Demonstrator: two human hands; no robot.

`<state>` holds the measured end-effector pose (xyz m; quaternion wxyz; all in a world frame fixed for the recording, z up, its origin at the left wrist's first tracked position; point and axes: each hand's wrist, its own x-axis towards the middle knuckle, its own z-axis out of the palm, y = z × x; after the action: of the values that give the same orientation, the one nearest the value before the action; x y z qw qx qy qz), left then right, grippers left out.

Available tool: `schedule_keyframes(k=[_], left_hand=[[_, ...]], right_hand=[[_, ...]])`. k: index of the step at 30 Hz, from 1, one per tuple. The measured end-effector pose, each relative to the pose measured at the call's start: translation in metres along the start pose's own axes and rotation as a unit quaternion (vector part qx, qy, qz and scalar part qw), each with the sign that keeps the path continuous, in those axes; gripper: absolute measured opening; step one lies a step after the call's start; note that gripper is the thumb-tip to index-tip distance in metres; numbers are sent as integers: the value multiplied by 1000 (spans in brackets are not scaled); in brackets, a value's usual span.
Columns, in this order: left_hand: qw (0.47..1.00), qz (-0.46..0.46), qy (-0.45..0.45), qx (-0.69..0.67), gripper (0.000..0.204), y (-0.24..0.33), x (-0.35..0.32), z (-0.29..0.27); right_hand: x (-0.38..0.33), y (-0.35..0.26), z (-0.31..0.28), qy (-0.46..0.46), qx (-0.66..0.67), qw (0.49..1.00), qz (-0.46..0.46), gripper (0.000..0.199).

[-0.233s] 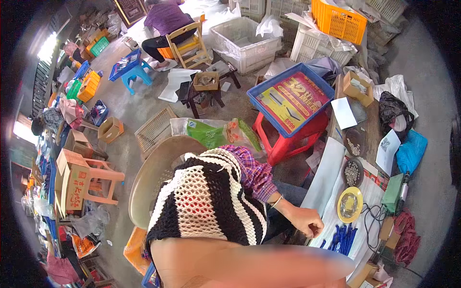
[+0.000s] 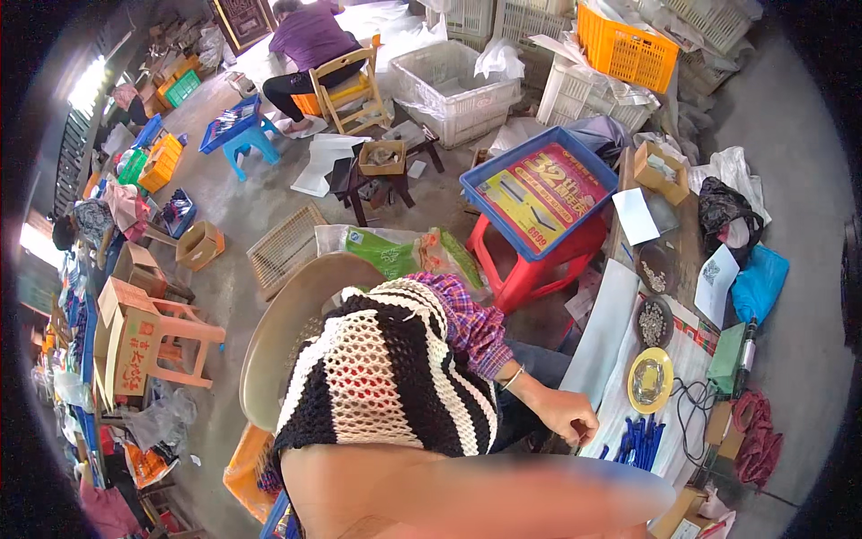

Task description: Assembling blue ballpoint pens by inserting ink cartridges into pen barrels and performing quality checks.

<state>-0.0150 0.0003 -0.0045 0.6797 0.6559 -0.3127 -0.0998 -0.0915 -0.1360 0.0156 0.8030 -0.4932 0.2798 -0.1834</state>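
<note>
One hand shows at the desk (image 2: 690,250): what looks to be the left hand (image 2: 567,417), below a plaid sleeve and one bracelet, its fingers curled inward; whether they grip anything, I cannot tell. The right hand cannot be made out, nor its state. Just beside the visible hand lie slender blue pieces (image 2: 640,445), too overlapped to count, with a short one apart on the hand's side.

Three round dishes stand in a row past the blue pieces: one yellow dish (image 2: 633,382) with thin, silvery contents, then two dark bowls, the nearer bowl (image 2: 640,314) with many small pale pieces, the farther bowl (image 2: 650,255) with fewer. Two white sheets, one of them (image 2: 716,286) bearing a dark printed figure, and one open carton (image 2: 641,169) with pale contents are farther along.

One red stool (image 2: 503,278) carries one blue tray (image 2: 474,177); inside is one red-and-yellow printed sheet (image 2: 548,193) with large lettering and numerals. At the left, one cardboard box (image 2: 136,346) with red printed characters stands beside one pink stool (image 2: 189,310)
</note>
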Motion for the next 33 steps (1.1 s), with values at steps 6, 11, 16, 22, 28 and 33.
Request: schedule_keyframes(k=[6, 11, 16, 22, 28, 33], left_hand=[[999, -2, -21, 36, 10, 15, -3, 1], [997, 9, -44, 65, 8, 17, -7, 0], [997, -19, -80, 11, 9, 11, -10, 4], [993, -46, -105, 1, 10, 26, -23, 13], [983, 64, -174, -1, 13, 25, -17, 28], [988, -9, -147, 56, 13, 51, -31, 4]], right_hand=[[29, 24, -39, -46, -41, 998, -11, 32], [25, 22, -34, -67, -66, 996, -13, 39], [28, 29, -37, -99, -24, 994, -44, 31], [22, 28, -40, -127, -16, 991, -48, 33], [136, 150, -124, -196, 41, 955, -219, 45], [9, 23, -11, -143, 25, 988, -45, 35]])
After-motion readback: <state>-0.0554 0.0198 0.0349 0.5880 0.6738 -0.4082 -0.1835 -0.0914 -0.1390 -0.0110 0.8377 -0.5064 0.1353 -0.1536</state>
